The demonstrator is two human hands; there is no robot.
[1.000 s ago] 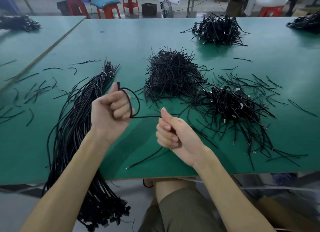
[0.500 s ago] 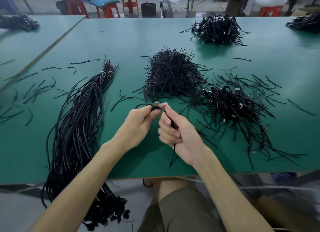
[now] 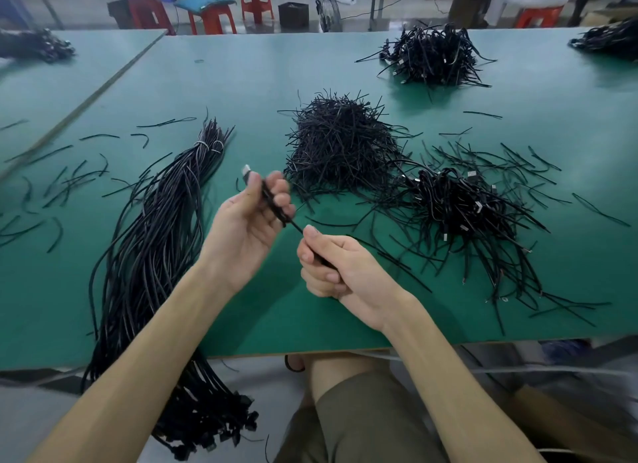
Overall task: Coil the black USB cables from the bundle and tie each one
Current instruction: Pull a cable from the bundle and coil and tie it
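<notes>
My left hand [image 3: 247, 222] grips a folded black USB cable [image 3: 274, 205], whose silver plug [image 3: 246, 171] sticks out above the thumb. My right hand [image 3: 336, 267] pinches the same cable's black strand just below and to the right, fingers curled around it. Both hands hover above the green table [image 3: 241, 82]. The long bundle of black USB cables [image 3: 152, 241] lies to the left, tied near its far end and hanging over the table's front edge. A heap of black twist ties [image 3: 340, 145] sits behind the hands. Coiled, tied cables [image 3: 459, 207] are piled to the right.
Another pile of tied cables [image 3: 433, 55] lies far back, with more at the far right corner [image 3: 607, 41] and on the left table [image 3: 34, 44]. Loose ties [image 3: 62, 183] are scattered at left. Red stools [image 3: 210, 17] stand beyond the table. My knee [image 3: 348, 376] is below the table's front edge.
The hands came together at the cable, then drew slightly apart. The loop once in my raised left fist is now folded flat in that hand, plug upward.
</notes>
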